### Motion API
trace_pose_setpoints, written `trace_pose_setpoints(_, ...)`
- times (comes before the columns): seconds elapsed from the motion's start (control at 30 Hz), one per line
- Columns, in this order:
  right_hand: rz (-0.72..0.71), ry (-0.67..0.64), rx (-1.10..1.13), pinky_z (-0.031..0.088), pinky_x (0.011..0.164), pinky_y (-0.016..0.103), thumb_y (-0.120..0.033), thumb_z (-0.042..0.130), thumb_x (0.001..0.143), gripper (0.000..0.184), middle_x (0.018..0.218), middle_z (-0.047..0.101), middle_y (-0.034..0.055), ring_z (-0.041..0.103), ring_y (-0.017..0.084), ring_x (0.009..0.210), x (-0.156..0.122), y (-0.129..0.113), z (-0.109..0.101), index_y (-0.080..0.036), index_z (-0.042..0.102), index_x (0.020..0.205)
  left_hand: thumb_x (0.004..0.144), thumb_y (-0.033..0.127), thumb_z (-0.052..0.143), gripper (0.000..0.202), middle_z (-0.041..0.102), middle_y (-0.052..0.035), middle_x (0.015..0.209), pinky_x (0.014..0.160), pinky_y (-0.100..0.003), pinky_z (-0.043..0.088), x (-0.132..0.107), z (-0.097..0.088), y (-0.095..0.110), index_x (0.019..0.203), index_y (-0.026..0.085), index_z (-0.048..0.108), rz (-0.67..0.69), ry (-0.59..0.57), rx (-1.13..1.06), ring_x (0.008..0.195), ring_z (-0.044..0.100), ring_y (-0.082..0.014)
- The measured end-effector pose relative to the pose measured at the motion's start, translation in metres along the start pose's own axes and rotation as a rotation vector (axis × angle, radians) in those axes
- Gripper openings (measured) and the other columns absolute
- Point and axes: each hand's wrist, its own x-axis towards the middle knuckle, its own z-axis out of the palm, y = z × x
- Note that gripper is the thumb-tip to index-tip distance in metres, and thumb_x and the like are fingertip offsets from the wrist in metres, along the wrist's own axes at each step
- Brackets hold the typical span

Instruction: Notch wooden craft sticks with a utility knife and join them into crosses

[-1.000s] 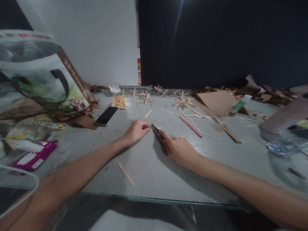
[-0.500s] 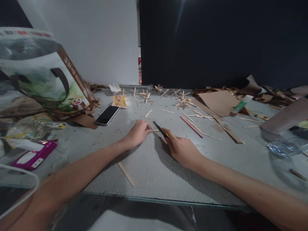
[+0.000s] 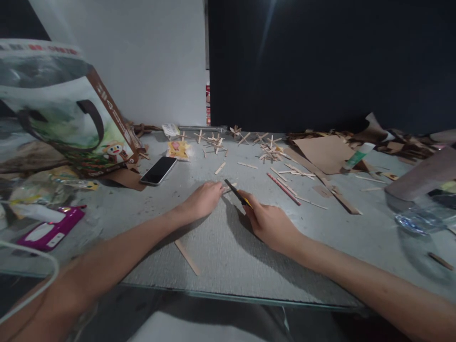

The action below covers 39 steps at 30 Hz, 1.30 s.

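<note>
My left hand (image 3: 204, 198) lies on the grey table (image 3: 228, 256) with its fingertips pinching and pressing a small wooden stick (image 3: 229, 189) flat. My right hand (image 3: 269, 222) is closed round a dark utility knife (image 3: 237, 193) with a yellow part, its tip pointing up and left at the stick beside my left fingertips. A longer wooden stick (image 3: 187, 257) lies loose near the table's front edge, below my left forearm.
A phone (image 3: 158, 170) lies face up at the left, next to a printed bag (image 3: 67, 114). Several sticks and glued stick crosses (image 3: 213, 140) are scattered at the back. A pink pencil (image 3: 283, 188), cardboard pieces (image 3: 326, 152), a glue tube (image 3: 358, 154) and a magenta pack (image 3: 50, 232) surround the middle.
The knife tip has lifted and tilted up to the left. My left hand has slid a little to the right along the stick. The view has shifted slightly.
</note>
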Motion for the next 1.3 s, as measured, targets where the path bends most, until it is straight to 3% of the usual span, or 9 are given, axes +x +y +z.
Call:
trace_pose_setpoints(0.3, -0.005, 0.006, 0.029, 0.023, 0.054, 0.030, -0.028, 0.034, 0.111, 0.049, 0.076, 0.078, 0.0075, 0.067, 0.021, 0.055, -0.0003, -0.0007, -0.0002, -0.017, 0.044, 0.157, 0.110, 0.027, 0.046, 0.032, 0.074, -0.0055, 0.085, 0.076, -0.033, 0.047, 0.0071, -0.0010, -0.0099, 0.087, 0.021, 0.066, -0.057, 0.003, -0.189, 0.081, 0.068, -0.0228)
trace_pose_setpoints(0.73, 0.037, -0.037, 0.081, 0.028, 0.055, 0.029, -0.030, 0.033, 0.112, 0.048, 0.079, 0.079, 0.0088, 0.069, 0.023, 0.059, 0.0002, -0.0041, -0.0033, -0.015, 0.045, 0.156, 0.107, 0.022, 0.049, 0.032, 0.078, -0.0063, 0.086, 0.083, -0.034, 0.051, 0.0071, 0.0005, -0.0089, 0.084, 0.021, 0.071, -0.051, 0.047, -0.206, 0.085, 0.071, -0.0233)
trace_pose_setpoints(1.3, 0.005, -0.048, 0.012, 0.025, 0.054, 0.029, -0.026, 0.036, 0.111, 0.047, 0.077, 0.079, 0.0087, 0.067, 0.020, 0.057, -0.0010, -0.0070, -0.0068, -0.015, 0.047, 0.155, 0.109, 0.025, 0.049, 0.034, 0.078, -0.0077, 0.086, 0.076, -0.032, 0.047, 0.0066, 0.0011, -0.0046, 0.087, 0.019, 0.074, -0.055, 0.031, -0.077, 0.080, 0.068, -0.0219)
